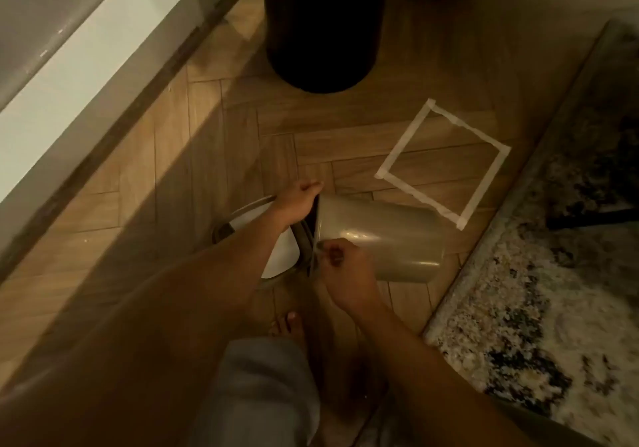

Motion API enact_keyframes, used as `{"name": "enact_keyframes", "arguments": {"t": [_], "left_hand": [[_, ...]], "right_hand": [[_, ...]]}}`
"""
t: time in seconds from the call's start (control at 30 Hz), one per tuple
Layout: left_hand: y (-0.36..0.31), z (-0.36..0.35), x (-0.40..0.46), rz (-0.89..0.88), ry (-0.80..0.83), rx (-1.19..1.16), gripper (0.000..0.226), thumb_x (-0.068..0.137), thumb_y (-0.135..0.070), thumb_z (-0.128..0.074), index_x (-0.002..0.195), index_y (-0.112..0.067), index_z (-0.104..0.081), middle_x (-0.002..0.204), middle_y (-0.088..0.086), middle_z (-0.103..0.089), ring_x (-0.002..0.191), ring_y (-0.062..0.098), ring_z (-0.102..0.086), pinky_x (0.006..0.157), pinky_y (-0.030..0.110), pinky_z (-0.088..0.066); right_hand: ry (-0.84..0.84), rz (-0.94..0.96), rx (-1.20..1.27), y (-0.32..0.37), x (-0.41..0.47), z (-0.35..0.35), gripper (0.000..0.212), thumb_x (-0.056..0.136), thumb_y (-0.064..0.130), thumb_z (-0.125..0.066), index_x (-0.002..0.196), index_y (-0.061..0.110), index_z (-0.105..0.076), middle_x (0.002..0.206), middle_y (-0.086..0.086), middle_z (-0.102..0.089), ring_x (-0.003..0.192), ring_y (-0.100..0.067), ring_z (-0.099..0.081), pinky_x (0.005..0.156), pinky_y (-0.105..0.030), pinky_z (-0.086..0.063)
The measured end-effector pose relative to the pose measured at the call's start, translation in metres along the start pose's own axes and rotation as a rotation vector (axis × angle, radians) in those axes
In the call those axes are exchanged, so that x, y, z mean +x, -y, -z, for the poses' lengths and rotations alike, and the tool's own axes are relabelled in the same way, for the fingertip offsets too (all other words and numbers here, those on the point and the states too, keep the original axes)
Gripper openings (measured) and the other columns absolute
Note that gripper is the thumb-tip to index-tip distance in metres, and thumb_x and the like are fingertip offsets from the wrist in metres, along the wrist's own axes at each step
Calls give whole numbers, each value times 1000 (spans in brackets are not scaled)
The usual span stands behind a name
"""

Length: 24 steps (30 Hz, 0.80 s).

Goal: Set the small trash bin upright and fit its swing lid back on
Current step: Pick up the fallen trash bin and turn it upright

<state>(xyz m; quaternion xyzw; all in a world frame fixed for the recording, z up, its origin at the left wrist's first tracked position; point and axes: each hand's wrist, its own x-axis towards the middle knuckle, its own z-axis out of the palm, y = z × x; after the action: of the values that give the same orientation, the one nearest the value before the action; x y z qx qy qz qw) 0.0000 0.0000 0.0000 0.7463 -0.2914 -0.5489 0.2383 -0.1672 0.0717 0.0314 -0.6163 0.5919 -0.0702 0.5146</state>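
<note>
The small trash bin [380, 235] lies on its side on the wood floor [155, 177], long axis running from the open rim at our hands away toward the rug [539, 273] edge. Our left hand [299, 201] clamps the rim's far side, our right hand [345, 273] the near side. The swing lid [276, 256] lies just left, beside the rim. A taped square [491, 156] sits just beyond. We can read no writing.

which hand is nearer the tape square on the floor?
Right. The right hand holds the lying bin at its open rim, just below the tape square; the left hand grips farther left.
</note>
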Motion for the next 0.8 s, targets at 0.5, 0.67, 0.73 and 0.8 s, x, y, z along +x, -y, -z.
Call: {"name": "enact_keyframes", "arguments": {"t": [0.5,0.67,0.73,0.8], "left_hand": [[10,-2,2,8,90,68,52,100,-48,-41,143,-21,-52,150,1,-48,137,20,-44,113,32,-32],[-8,-19,-13,-25,125,137,52,100,-50,-39,143,-22,-51,149,2,-49,137,22,-44,110,33,-34],[-16,-27,-19,-38,139,145,51,101,-49,-38,142,-22,-51,147,3,-51,135,23,-46,107,31,-37],[-25,-34,-27,-52,153,146,49,101,-49,-38,142,-24,-51,147,2,-50,135,23,-46,104,29,-36]], "right_hand": [[22,-30,-442,10,14,-5,20,90,37,-64,91,18,-72,88,-1,-74,82,-18,-71,64,-28,-53],[31,-36,-455,8,1,26,18,89,31,-65,94,15,-67,91,-4,-71,84,-22,-69,64,-28,-45],[33,-27,-477,7,-2,44,18,87,32,-67,90,14,-65,87,-4,-69,82,-23,-68,63,-28,-43],[30,-4,-477,8,-5,64,17,85,30,-69,82,17,-60,78,-2,-63,77,-23,-67,58,-26,-41]]}}
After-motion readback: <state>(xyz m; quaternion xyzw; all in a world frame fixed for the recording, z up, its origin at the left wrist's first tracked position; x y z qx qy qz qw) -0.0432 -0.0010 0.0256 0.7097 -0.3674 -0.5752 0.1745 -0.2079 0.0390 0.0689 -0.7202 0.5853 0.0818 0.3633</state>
